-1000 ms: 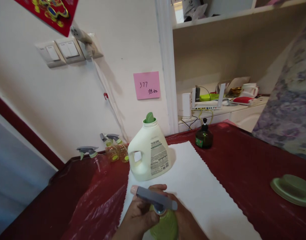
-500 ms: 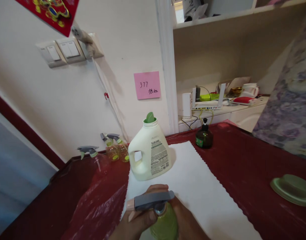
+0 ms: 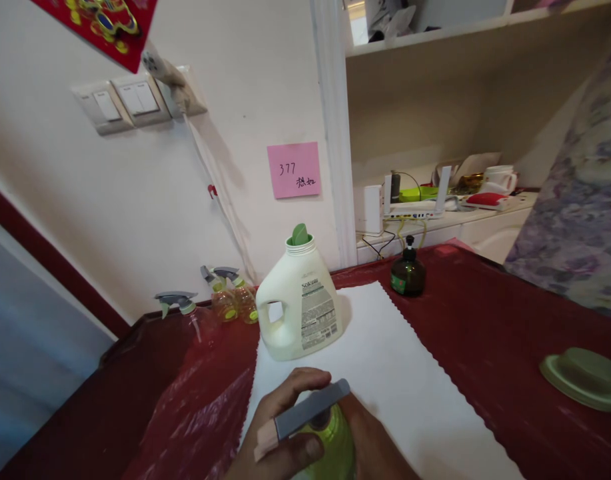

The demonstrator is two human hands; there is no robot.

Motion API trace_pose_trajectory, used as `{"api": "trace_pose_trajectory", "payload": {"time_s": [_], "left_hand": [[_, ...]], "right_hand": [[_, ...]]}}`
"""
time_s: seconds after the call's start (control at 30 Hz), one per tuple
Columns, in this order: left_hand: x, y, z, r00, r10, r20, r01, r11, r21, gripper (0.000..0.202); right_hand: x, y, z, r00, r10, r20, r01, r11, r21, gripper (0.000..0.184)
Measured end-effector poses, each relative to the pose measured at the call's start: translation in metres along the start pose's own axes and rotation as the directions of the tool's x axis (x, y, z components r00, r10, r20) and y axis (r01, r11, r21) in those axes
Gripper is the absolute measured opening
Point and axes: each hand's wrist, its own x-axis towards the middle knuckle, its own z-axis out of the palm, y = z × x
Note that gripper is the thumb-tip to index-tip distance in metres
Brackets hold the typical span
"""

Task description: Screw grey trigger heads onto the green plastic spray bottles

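Observation:
A spray bottle with yellow-green contents stands at the bottom centre, its grey spray head with a pale pink trigger on top. My left hand is closed around the spray head and neck, thumb on the near side and fingers behind. My right hand wraps the bottle's right side; most of its fingers are hidden behind the bottle. Just beyond both hands, a cream detergent jug stands upright on white paper, its green inner spout uncovered.
Several clear spray bottles with grey heads stand at the left by the wall. A dark pump bottle is at the back right. The green cap lies far right on the red tablecloth. A router sits on the shelf.
The spray head has turned on the bottle, its trigger end swinging toward me and downward. My left hand has turned along with it; my right hand stays around the bottle.

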Motion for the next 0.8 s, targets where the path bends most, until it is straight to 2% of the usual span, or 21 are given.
{"api": "trace_pose_trajectory", "payload": {"time_s": [0.13, 0.23, 0.33, 0.4, 0.47, 0.57, 0.7, 0.8], "left_hand": [[0.001, 0.011, -0.011, 0.998, 0.002, 0.056, -0.010, 0.990, 0.141, 0.043], [0.004, 0.012, -0.009, 1.000, 0.029, 0.006, -0.030, 0.980, 0.195, 0.035], [0.005, 0.006, 0.001, 0.989, 0.009, -0.144, 0.002, 0.997, 0.081, 0.030], [0.003, 0.001, 0.007, 0.981, -0.049, -0.190, 0.039, 0.998, -0.054, 0.041], [-0.001, 0.000, 0.008, 0.975, -0.130, -0.180, 0.114, 0.988, -0.100, 0.051], [-0.004, 0.005, 0.001, 0.976, -0.178, -0.125, 0.183, 0.983, 0.032, 0.052], [-0.002, 0.013, -0.007, 0.991, -0.120, -0.055, 0.127, 0.980, 0.156, 0.037], [-0.001, 0.018, -0.002, 0.987, -0.108, -0.120, 0.126, 0.980, 0.155, 0.036]], "right_hand": [[0.001, 0.004, 0.002, 0.998, -0.064, -0.022, 0.067, 0.989, 0.129, 0.038], [0.002, 0.012, 0.005, 0.997, -0.069, -0.035, 0.072, 0.994, 0.079, 0.044], [0.001, 0.015, 0.005, 0.999, -0.049, -0.016, 0.049, 0.998, 0.045, 0.059], [0.000, 0.014, 0.004, 1.000, -0.013, 0.002, 0.013, 0.999, 0.053, 0.063], [-0.001, 0.013, 0.002, 1.000, -0.001, 0.018, 0.000, 0.997, 0.071, 0.065], [-0.003, 0.011, 0.000, 1.000, -0.017, 0.015, 0.015, 0.995, 0.100, 0.075], [-0.005, 0.009, -0.001, 0.994, -0.107, -0.021, 0.108, 0.986, 0.126, 0.069], [-0.004, 0.012, 0.001, 0.992, -0.119, -0.036, 0.123, 0.982, 0.140, 0.059]]}}
